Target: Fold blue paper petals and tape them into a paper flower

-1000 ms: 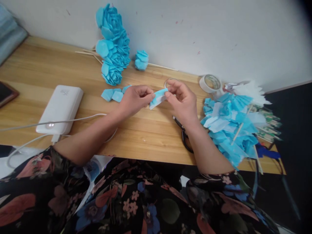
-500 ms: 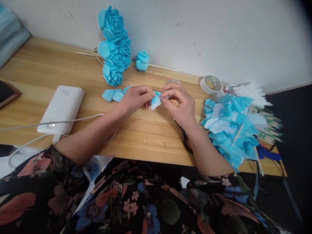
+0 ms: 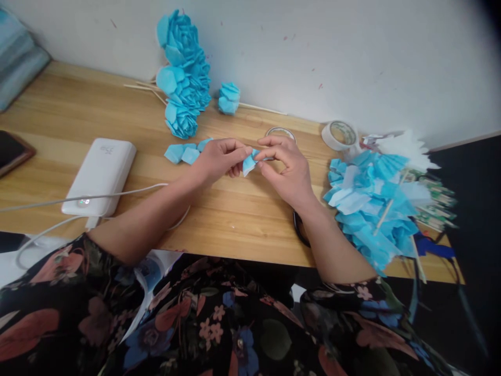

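Observation:
Between my hands, above the middle of the table, is a small piece of blue paper with a pale underside. My left hand pinches its left edge between thumb and fingers. On the other side, my right hand has thumb and index fingertip closed on the paper's right edge, its other fingers loosely curled. Several folded blue paper petals lie on the table just left of my left hand. Behind my right hand is a tape roll, partly hidden.
Blue paper roses on sticks lean by the wall, with a smaller rose beside them. A white power bank with cables lies left. At right are white tape and a heap of blue paper. A phone sits far left.
The right fingers have moved slightly left, nearer the left hand, and less of the blue paper shows between them. The left hand has barely shifted.

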`<state>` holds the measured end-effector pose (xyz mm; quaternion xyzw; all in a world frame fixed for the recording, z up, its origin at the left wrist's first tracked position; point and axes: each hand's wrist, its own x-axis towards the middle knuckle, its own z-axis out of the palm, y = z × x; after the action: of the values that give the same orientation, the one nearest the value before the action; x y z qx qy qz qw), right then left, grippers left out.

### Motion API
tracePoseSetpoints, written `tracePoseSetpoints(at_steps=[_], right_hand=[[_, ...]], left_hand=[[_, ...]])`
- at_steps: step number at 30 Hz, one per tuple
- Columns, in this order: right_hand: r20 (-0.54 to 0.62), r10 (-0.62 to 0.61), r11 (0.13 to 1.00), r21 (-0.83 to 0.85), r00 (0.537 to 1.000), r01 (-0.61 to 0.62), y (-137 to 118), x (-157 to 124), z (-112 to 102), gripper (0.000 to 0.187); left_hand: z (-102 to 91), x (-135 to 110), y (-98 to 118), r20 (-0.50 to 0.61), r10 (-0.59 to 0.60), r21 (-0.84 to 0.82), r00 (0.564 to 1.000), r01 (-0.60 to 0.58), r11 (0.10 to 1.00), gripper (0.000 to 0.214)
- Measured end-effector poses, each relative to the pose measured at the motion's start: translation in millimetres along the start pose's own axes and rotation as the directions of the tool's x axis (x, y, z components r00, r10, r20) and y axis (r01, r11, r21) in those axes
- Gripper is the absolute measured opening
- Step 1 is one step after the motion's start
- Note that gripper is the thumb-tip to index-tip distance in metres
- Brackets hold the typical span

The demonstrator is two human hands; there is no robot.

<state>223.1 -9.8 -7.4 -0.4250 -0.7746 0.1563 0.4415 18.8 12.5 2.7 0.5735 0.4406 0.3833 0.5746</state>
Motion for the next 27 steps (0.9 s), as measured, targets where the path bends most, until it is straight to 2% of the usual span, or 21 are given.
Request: tracePoseSetpoints(at_steps=[5, 12, 14, 16, 18, 21, 25, 27], right_hand=[[0.013, -0.044, 0.999, -0.023, 0.999, 0.044, -1.2, -0.2, -0.8, 0.014], [0.031, -0.029, 1.0, -0.01, 0.999, 0.029, -4.9, -0.2, -1.4, 0.017], [0.03, 0.014, 0.999, 0.029, 0.999, -0.014, -5.7, -0.2, -1.2, 0.017], [0.023, 0.116, 0.986, 0.118, 0.993, -0.118, -4.9, -0.1, -0.7, 0.021], [0.028, 0.249, 0.937, 0.247, 0.968, -0.248, -3.0, 0.3, -0.5, 0.033], [0.101, 0.395, 0.811, 0.429, 0.913, -0.398, -2.2, 2.0, -1.3, 0.046], [0.293, 0.481, 0.616, 0.557, 0.826, -0.556, -12.2, 5.1, -3.9, 0.03], [0.35, 0.484, 0.569, 0.57, 0.802, -0.593, -18.8, 6.4, -4.4, 0.035]], left_hand=[[0.8, 0.9, 1.4, 0.035, -0.008, -0.016, 0.999, 0.009, 1.0, 0.031], [1.1, 1.5, 2.5, 0.028, -0.027, -0.049, 0.999, 0.028, 0.998, 0.03], [0.9, 1.2, 2.1, 0.011, -0.005, -0.067, 1.0, 0.006, 0.998, 0.027], [0.8, 0.0, 2.3, -0.009, 0.032, -0.083, 0.999, -0.033, 0.996, 0.026], [1.0, -1.6, 3.1, -0.032, 0.072, -0.092, 0.997, -0.074, 0.993, 0.026], [1.3, -3.9, 4.2, -0.064, 0.118, -0.099, 0.991, -0.124, 0.987, 0.026], [1.2, -4.6, 3.3, -0.093, 0.147, -0.098, 0.985, -0.156, 0.983, 0.025], [1.3, -4.2, 2.0, -0.093, 0.164, -0.083, 0.982, -0.172, 0.982, 0.024]])
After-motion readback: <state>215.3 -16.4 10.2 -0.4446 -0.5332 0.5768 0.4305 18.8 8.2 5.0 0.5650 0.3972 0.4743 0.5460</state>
